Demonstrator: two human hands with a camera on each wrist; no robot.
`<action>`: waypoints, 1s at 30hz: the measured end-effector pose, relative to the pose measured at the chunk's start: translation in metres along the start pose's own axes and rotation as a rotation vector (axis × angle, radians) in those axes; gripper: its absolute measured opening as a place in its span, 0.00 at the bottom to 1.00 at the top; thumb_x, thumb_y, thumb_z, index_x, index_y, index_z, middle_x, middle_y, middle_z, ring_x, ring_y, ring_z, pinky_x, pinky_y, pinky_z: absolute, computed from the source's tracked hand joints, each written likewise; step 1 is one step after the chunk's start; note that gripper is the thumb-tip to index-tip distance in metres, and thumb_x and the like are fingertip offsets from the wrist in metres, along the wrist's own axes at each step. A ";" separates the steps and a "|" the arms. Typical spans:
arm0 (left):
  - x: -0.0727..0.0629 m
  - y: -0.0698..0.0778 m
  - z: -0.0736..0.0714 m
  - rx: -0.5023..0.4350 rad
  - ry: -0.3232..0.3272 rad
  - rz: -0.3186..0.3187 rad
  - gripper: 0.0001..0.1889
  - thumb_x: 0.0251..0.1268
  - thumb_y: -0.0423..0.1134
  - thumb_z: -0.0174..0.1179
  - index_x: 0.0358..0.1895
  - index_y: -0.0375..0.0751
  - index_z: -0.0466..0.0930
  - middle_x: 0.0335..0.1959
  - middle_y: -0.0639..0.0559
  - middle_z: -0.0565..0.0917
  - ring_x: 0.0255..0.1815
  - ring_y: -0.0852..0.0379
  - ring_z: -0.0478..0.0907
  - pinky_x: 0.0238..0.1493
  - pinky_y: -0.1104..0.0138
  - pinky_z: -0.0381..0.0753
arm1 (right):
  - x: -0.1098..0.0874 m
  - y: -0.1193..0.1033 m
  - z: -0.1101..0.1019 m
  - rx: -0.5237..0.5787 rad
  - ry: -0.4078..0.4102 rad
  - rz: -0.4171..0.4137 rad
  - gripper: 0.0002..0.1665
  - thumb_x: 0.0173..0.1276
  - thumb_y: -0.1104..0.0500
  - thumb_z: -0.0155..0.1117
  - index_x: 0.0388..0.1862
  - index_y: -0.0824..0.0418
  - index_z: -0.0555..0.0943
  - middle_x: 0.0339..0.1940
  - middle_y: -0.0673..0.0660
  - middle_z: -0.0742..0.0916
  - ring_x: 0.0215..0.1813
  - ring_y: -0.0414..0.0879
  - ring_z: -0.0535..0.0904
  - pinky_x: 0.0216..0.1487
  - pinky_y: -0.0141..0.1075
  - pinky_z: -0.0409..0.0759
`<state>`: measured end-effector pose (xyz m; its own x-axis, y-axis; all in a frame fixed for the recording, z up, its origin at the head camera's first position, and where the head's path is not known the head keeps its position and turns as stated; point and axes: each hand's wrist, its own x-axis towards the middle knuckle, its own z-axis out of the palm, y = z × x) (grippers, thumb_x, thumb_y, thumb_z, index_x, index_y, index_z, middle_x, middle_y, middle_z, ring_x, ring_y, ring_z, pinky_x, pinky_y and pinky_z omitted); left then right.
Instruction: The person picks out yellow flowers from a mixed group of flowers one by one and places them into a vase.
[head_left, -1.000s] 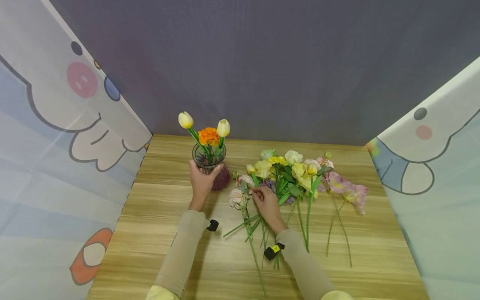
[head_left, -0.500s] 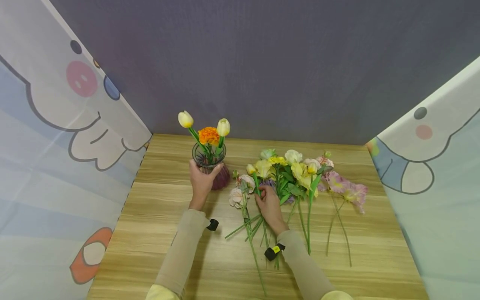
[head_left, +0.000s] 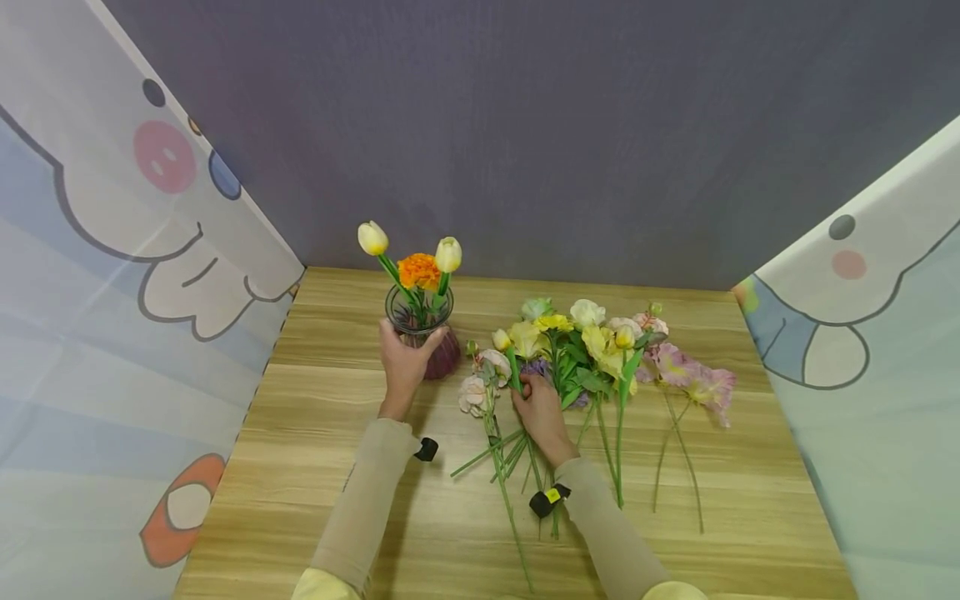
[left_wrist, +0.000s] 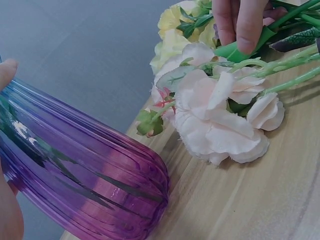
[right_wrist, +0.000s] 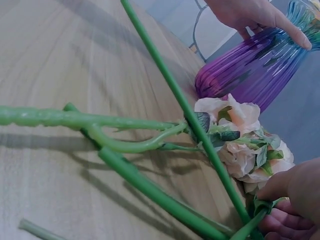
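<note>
My left hand point(head_left: 405, 365) grips the neck of a ribbed purple-blue glass vase point(head_left: 444, 355), just below its rim. In the vase stand two pale yellow tulips point(head_left: 448, 255) and an orange flower point(head_left: 419, 272). Over the flower pile, my right hand point(head_left: 542, 417) pinches a yellow tulip point(head_left: 502, 339) by its green stem, where the leaf wraps it. In the right wrist view, thumb and fingers close around that green stem point(right_wrist: 250, 226). Pale pink flowers point(left_wrist: 215, 120) lie between the vase and my right hand.
On the wooden table point(head_left: 315, 500), several yellow, white and purple flowers lie in a pile, stems toward me. Another yellow tulip point(head_left: 625, 337) lies there. Pink-purple ruffled flowers point(head_left: 712, 387) are at the far right. A grey wall point(head_left: 525, 150) rises behind the table.
My right hand shifts slightly, and the pinched tulip's leaf and stem now show more clearly beside the fingers. The left hand keeps its hold on the vase, which has hardly moved.
</note>
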<state>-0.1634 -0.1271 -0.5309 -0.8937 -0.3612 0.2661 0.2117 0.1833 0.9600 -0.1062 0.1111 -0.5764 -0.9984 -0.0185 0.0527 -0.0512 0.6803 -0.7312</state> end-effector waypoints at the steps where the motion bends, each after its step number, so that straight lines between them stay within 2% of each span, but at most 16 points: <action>1: 0.000 0.000 0.000 -0.002 -0.003 -0.004 0.39 0.54 0.42 0.81 0.63 0.35 0.66 0.60 0.37 0.73 0.62 0.44 0.74 0.66 0.49 0.74 | 0.000 0.000 0.000 -0.003 -0.003 0.008 0.16 0.71 0.65 0.69 0.53 0.73 0.82 0.30 0.55 0.81 0.30 0.45 0.75 0.32 0.39 0.76; 8: -0.001 -0.001 0.000 0.035 -0.005 -0.004 0.40 0.54 0.46 0.81 0.62 0.36 0.65 0.58 0.38 0.73 0.60 0.45 0.74 0.63 0.49 0.75 | 0.001 -0.001 -0.002 0.061 -0.015 0.074 0.13 0.70 0.66 0.68 0.51 0.70 0.83 0.32 0.57 0.84 0.30 0.46 0.78 0.33 0.41 0.79; 12: -0.001 -0.002 0.000 0.037 0.000 0.006 0.41 0.53 0.48 0.81 0.63 0.35 0.65 0.58 0.39 0.74 0.59 0.46 0.74 0.62 0.49 0.76 | 0.002 0.000 -0.003 0.133 0.001 0.087 0.12 0.71 0.66 0.67 0.51 0.70 0.83 0.34 0.58 0.85 0.31 0.46 0.81 0.32 0.36 0.79; 15: -0.001 -0.002 0.001 0.033 0.001 0.001 0.41 0.53 0.49 0.81 0.63 0.36 0.66 0.58 0.40 0.74 0.60 0.47 0.74 0.62 0.49 0.76 | 0.004 0.000 -0.006 0.221 0.010 0.079 0.14 0.73 0.65 0.66 0.55 0.71 0.82 0.36 0.59 0.85 0.32 0.43 0.80 0.32 0.32 0.77; 20: 0.000 -0.003 0.000 0.024 0.005 -0.003 0.41 0.52 0.46 0.81 0.63 0.36 0.65 0.59 0.39 0.74 0.61 0.47 0.75 0.64 0.49 0.76 | 0.007 -0.005 -0.014 0.320 0.016 0.046 0.19 0.78 0.64 0.62 0.63 0.72 0.79 0.39 0.60 0.84 0.35 0.42 0.75 0.34 0.30 0.73; 26: 0.000 -0.003 0.000 0.027 0.006 0.000 0.41 0.52 0.45 0.81 0.63 0.36 0.65 0.59 0.39 0.73 0.61 0.47 0.75 0.64 0.49 0.76 | 0.010 -0.017 -0.025 0.420 0.065 0.050 0.20 0.80 0.62 0.59 0.63 0.72 0.77 0.44 0.63 0.82 0.38 0.41 0.75 0.37 0.30 0.75; 30: 0.000 -0.003 0.000 0.045 0.009 0.001 0.41 0.52 0.47 0.81 0.63 0.36 0.66 0.58 0.39 0.74 0.60 0.46 0.75 0.63 0.49 0.76 | 0.014 -0.027 -0.033 0.501 0.096 0.055 0.20 0.80 0.62 0.59 0.65 0.72 0.76 0.44 0.64 0.82 0.33 0.38 0.72 0.33 0.28 0.71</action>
<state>-0.1638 -0.1276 -0.5335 -0.8899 -0.3690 0.2683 0.1946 0.2247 0.9548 -0.1183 0.1171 -0.5334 -0.9946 0.0910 0.0497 -0.0262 0.2432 -0.9696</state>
